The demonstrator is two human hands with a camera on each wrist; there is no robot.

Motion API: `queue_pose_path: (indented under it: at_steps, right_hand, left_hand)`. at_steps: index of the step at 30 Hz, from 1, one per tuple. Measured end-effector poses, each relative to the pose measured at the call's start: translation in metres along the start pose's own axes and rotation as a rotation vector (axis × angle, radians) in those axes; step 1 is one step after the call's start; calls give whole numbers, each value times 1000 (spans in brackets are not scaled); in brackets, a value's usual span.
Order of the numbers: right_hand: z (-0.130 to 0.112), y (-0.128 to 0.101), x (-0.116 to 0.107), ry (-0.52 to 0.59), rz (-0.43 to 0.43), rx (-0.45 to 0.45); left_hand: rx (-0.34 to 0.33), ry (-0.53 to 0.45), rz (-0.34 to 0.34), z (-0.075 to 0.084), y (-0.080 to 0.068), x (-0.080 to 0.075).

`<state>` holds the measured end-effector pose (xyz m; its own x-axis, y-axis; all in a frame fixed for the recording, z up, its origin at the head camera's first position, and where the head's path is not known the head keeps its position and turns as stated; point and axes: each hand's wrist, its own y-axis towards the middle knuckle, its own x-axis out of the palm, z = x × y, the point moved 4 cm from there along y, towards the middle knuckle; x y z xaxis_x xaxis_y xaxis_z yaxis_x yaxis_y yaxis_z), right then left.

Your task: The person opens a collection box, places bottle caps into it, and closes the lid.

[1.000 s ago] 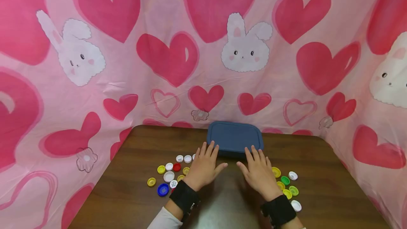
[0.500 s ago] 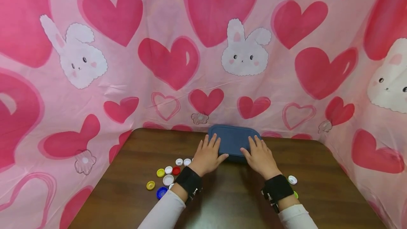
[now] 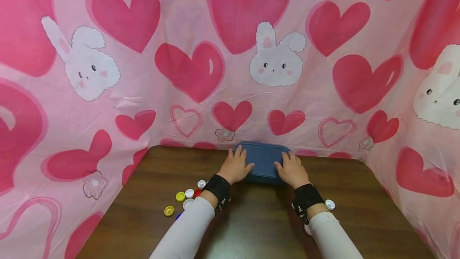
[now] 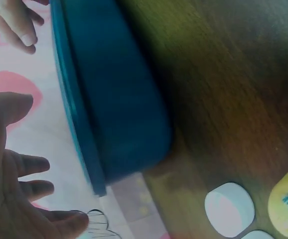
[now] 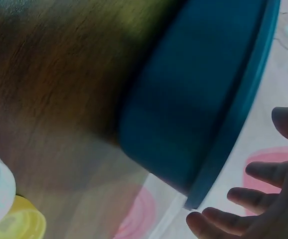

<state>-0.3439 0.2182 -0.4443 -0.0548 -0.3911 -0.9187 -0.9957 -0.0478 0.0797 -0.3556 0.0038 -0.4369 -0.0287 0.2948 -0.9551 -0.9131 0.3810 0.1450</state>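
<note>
Both hands were at the blue lidded container (image 3: 264,159) by the table's (image 3: 151,195) far edge, the left hand (image 3: 235,167) and right hand (image 3: 292,170) over its lid ends with fingers spread and relaxed, gripping nothing. The step looked like taking hold; closing fingers on the lid rim seemed called for. Actual contact was unclear, and forearms hid some bottle caps (image 3: 180,196).

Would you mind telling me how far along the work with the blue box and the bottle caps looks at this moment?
Early, it seems. Done: nothing visibly; the blue box has its lid on, and bottle caps lie loose on the table. In hand: the left hand and right hand sit over the box's two ends with fingers spread, no grip yet. Left: opening the box and probably gathering the caps.
</note>
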Motion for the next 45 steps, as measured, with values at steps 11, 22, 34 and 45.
queue_pose_path:
  at_steps: [11,22,34,45]
  right_hand:
    - [13,11,10,57,-70,67]
    - [16,10,16,85,-91,71]
    - [15,-1,11,128,-93,97]
    - [12,-22,10,170,-153,132]
  left_hand:
    - [-135,-145,-65,-7,12,9]
    - [-192,-150,-46,-13,13,18]
    - [-187,-216,-5,-15,-2,20]
    - [-198,-272,57,-21,-27,20]
